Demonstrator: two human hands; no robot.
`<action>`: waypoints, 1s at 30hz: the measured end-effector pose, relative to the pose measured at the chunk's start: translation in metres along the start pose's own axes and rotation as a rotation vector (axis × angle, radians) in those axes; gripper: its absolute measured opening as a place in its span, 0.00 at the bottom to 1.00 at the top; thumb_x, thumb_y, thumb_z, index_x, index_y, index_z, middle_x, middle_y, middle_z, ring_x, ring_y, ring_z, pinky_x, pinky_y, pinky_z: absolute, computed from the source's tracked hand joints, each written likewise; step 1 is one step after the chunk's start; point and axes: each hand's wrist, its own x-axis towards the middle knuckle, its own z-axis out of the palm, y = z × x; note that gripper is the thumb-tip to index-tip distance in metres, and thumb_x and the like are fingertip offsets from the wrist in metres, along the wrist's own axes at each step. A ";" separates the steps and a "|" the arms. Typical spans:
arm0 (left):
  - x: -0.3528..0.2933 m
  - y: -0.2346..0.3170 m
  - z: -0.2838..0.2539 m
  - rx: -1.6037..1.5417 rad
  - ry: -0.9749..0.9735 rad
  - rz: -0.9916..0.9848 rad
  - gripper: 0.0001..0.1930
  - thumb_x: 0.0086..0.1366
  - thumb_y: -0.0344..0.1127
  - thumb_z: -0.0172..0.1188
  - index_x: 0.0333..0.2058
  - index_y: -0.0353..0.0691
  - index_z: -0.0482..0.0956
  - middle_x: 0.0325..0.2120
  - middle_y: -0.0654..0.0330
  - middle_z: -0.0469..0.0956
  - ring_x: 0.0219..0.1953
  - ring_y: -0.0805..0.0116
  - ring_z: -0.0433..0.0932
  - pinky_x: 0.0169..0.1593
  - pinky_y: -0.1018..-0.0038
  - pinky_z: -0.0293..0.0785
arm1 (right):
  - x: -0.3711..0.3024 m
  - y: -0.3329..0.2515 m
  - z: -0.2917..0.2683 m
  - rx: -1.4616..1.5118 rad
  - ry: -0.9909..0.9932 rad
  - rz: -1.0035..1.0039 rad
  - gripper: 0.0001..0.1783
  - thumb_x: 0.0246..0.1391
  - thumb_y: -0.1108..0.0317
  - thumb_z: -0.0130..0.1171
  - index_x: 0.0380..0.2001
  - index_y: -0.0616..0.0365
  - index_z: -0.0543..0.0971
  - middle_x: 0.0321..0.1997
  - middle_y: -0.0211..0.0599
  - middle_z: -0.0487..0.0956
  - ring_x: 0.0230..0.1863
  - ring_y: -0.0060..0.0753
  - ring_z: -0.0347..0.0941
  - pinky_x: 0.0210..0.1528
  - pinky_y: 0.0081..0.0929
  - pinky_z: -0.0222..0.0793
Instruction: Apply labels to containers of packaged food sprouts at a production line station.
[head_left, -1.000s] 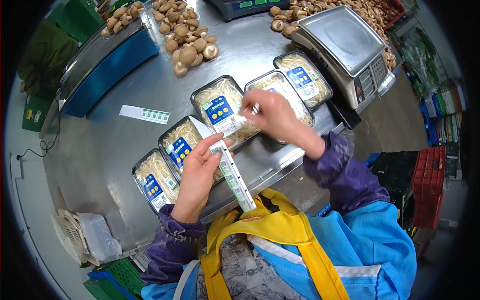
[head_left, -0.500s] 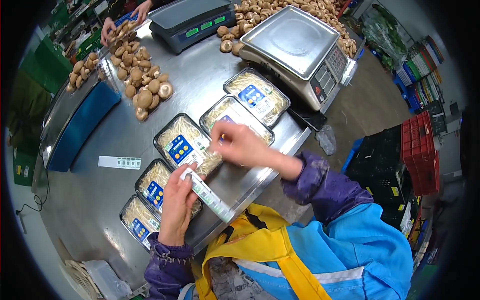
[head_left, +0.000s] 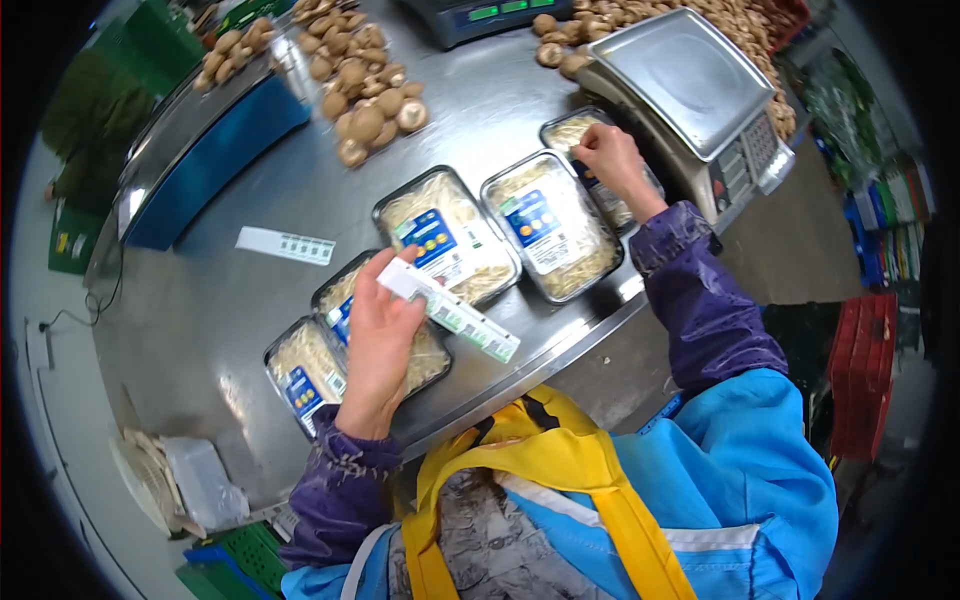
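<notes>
My left hand [head_left: 378, 335] grips a strip of labels [head_left: 450, 310], white with green-marked stickers, that sticks out to the right. It is over a film-wrapped tray of bean sprouts [head_left: 425, 350], partly hiding it. My right hand [head_left: 612, 160] is at the far-right tray of sprouts [head_left: 570, 130], its fingers pinched together at the wrapped top. What they pinch, if anything, cannot be made out. Between the hands lie two more sprout trays, one in the middle [head_left: 480, 255] and one to its right [head_left: 585, 260], both with blue-and-white labels. Another tray [head_left: 300, 350] is at the left end.
A second label strip [head_left: 285, 245] lies flat on the steel table [head_left: 200, 330]. Brown mushrooms [head_left: 365, 120] sit in a heap beyond the trays. A scale with a steel pan [head_left: 685, 75] stands at the right, another scale [head_left: 490, 20] behind. Red crates [head_left: 862, 370] stand off the table.
My right hand has gone from over the middle tray out to the far-right tray. My left hand still grips the label strip. The view has shifted, and the co-worker's hands are out of sight.
</notes>
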 end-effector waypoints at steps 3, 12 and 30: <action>0.001 0.000 -0.003 -0.031 0.007 -0.004 0.29 0.59 0.22 0.51 0.59 0.35 0.54 0.59 0.50 0.60 0.53 0.65 0.69 0.56 0.73 0.68 | 0.004 -0.004 0.002 -0.180 -0.047 -0.039 0.09 0.42 0.60 0.62 0.24 0.53 0.79 0.27 0.42 0.80 0.34 0.44 0.78 0.35 0.40 0.73; -0.004 0.013 -0.021 -0.074 0.049 0.050 0.28 0.59 0.20 0.49 0.58 0.34 0.54 0.59 0.49 0.59 0.53 0.60 0.70 0.55 0.70 0.69 | 0.010 -0.017 -0.007 -0.383 -0.134 -0.072 0.16 0.42 0.57 0.62 0.31 0.55 0.78 0.32 0.45 0.80 0.38 0.49 0.77 0.38 0.44 0.72; 0.075 -0.002 -0.289 0.263 0.655 -0.159 0.32 0.57 0.22 0.53 0.60 0.38 0.53 0.35 0.59 0.73 0.29 0.73 0.73 0.28 0.82 0.71 | -0.066 0.002 -0.048 0.099 -0.035 -0.109 0.09 0.47 0.67 0.58 0.27 0.64 0.75 0.24 0.38 0.77 0.27 0.29 0.73 0.32 0.28 0.67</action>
